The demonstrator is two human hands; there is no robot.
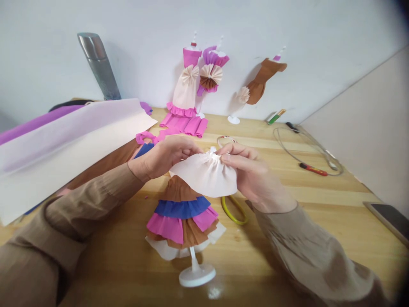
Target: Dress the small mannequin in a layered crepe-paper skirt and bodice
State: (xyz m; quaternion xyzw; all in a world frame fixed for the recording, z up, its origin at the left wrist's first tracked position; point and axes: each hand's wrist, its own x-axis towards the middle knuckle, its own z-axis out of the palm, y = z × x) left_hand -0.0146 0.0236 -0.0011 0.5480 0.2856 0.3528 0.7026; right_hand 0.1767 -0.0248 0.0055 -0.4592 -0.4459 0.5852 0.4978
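Note:
A small white dress form on a round stand point(197, 275) is in front of me, wearing a tiered crepe-paper skirt point(183, 209) in brown, blue, pink and white. At its top spreads a gathered piece of white crepe paper point(207, 175), covering most of the upper form. My right hand point(252, 172) pinches the gathered edge of this paper between thumb and fingers. My left hand point(171, 155) is at the paper's left side, its fingers curled near the gathers; what they grip is partly hidden. Yellow scissor handles point(234, 210) show behind my right hand.
Sheets of white point(79, 140) and purple paper point(38, 123) lie at left. Behind stand dressed forms in pink and white point(186, 87), purple point(212, 70) and brown point(260, 81). A grey bottle point(100, 68) is back left. A red-handled corded tool point(313, 169) and a phone point(390, 219) lie right.

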